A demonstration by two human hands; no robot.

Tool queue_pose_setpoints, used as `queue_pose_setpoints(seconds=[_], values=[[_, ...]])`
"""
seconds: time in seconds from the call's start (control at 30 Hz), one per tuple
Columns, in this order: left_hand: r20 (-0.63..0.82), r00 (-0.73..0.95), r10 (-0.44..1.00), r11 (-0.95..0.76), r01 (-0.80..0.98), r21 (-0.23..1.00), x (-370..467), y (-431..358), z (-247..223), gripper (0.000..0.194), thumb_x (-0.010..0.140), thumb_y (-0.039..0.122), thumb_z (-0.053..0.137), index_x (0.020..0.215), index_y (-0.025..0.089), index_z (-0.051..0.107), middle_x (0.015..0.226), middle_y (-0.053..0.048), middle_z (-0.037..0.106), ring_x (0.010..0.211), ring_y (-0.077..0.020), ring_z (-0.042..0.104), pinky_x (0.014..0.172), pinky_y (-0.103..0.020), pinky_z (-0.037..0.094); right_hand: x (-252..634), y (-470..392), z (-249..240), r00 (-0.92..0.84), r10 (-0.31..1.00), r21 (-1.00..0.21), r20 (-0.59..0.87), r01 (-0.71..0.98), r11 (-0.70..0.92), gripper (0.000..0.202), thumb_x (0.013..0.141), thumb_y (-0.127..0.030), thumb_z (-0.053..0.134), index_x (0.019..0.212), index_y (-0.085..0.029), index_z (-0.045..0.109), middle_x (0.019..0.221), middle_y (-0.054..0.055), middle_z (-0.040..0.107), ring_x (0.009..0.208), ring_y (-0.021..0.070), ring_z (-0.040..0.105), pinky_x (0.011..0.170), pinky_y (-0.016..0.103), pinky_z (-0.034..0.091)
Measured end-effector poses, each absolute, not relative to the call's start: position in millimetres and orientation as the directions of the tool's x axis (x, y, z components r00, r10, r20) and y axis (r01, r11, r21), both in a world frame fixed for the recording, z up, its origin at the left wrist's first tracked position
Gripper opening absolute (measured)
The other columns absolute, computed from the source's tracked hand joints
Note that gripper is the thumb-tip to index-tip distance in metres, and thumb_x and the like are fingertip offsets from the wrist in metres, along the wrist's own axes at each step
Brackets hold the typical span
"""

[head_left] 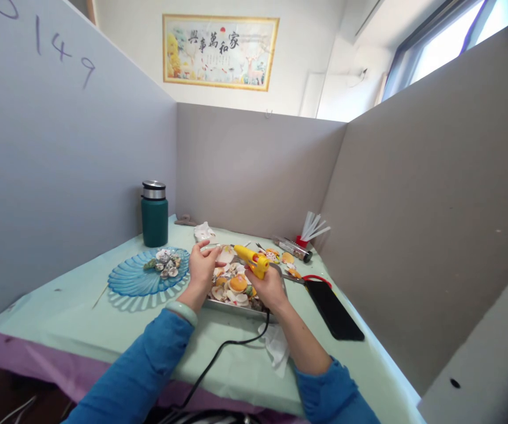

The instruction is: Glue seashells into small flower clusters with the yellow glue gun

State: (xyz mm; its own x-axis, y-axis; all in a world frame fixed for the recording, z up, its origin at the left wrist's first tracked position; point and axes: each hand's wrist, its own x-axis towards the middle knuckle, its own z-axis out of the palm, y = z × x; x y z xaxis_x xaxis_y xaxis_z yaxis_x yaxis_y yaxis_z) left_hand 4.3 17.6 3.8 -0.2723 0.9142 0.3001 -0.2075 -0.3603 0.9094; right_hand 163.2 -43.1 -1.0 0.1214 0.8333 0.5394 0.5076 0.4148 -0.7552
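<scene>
Room: white wall (pixel 130 29) at the back, window (pixel 439 47) top right, bright. Grey partitions on three sides: left panel (pixel 81 153) with "149" handwritten near its top edge, back panel (pixel 258 171), right panel (pixel 417 200). Framed-look poster (pixel 221 79) with Chinese characters hangs above the back panel.

Counter (pixel 99 338) fills the bay, pale green cover on top, slightly creased, purple cloth (pixel 68 356) showing below the front edge. Metal tray (pixel 236 307) sits mid-counter, loaded with shells (pixel 238 284), orange and white.

Left of tray: blue scalloped plate (pixel 125 277) with a shell cluster (pixel 165 265) on it. Dark green bottle (pixel 154 221) upright behind the plate, near the left panel. Right of tray: black phone (pixel 335 312) lying flat, red-handled scissors (pixel 318 278) just beyond it.

Right hand (pixel 271 290) wrapped around yellow glue gun (pixel 254 260), over the tray's right part, nozzle toward the left hand. Left hand (pixel 201 271) over the tray's left side, fingers partly spread; can't tell if it pinches anything.

Small stuff: crumpled tissue (pixel 275 344) by the tray's near right corner, black cord (pixel 218 353) running toward the front edge, clear tube (pixel 293 249) near the back right, white sticks (pixel 313 227) in a red holder (pixel 301 241).
</scene>
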Motion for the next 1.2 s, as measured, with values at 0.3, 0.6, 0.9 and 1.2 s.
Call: queue_pose_setpoints(seconds=[0.3, 0.6, 0.9, 1.2], values=[[0.298, -0.305, 0.904, -0.374, -0.229, 0.899, 4.0, 17.4, 5.6, 0.047, 0.071, 0.029, 0.070, 0.110, 0.015, 0.047, 0.086, -0.006, 0.067, 0.045, -0.0108, 0.062, 0.043, -0.020, 0.048, 163.8, -39.7, -5.6, 0.106, 0.829, -0.754, 0.548, 0.492, 0.435, 0.027, 0.075, -0.032, 0.058, 0.087, -0.011, 0.069, 0.078, 0.007, 0.070, 0.070, 0.0204, 0.064, 0.067, 0.029, 0.049], [0.310, -0.256, 0.916, -0.369, -0.231, 0.900, 4.2, 15.3, 6.5, 0.048, 0.070, 0.031, 0.069, 0.110, 0.015, 0.047, 0.087, -0.007, 0.067, 0.045, -0.0116, 0.062, 0.041, -0.020, 0.046, 163.5, -40.0, -5.3, 0.113, 0.835, -0.755, 0.539, 0.505, 0.419, 0.026, 0.075, -0.032, 0.058, 0.086, -0.011, 0.069, 0.078, 0.007, 0.070, 0.070, 0.0197, 0.063, 0.065, 0.028, 0.049], [0.246, -0.242, 0.939, -0.306, -0.253, 0.918, 5.7, 11.3, 10.0, 0.046, 0.069, 0.028, 0.071, 0.107, 0.015, 0.049, 0.086, -0.005, 0.066, 0.045, -0.0104, 0.061, 0.042, -0.022, 0.049, 163.3, -41.8, -2.4, 0.144, 0.818, -0.744, 0.557, 0.524, 0.415, 0.023, 0.074, -0.030, 0.059, 0.084, -0.013, 0.069, 0.078, 0.006, 0.070, 0.072, 0.0199, 0.064, 0.067, 0.027, 0.049], [0.216, -0.246, 0.945, -0.282, -0.278, 0.918, 5.5, 9.9, 10.5, 0.042, 0.071, 0.025, 0.070, 0.107, 0.013, 0.051, 0.083, -0.006, 0.065, 0.047, -0.0090, 0.060, 0.045, -0.023, 0.051, 163.3, -39.9, -6.0, 0.110, 0.834, -0.757, 0.541, 0.495, 0.426, 0.027, 0.075, -0.034, 0.058, 0.086, -0.011, 0.068, 0.077, 0.007, 0.069, 0.069, 0.0197, 0.062, 0.065, 0.028, 0.049]])
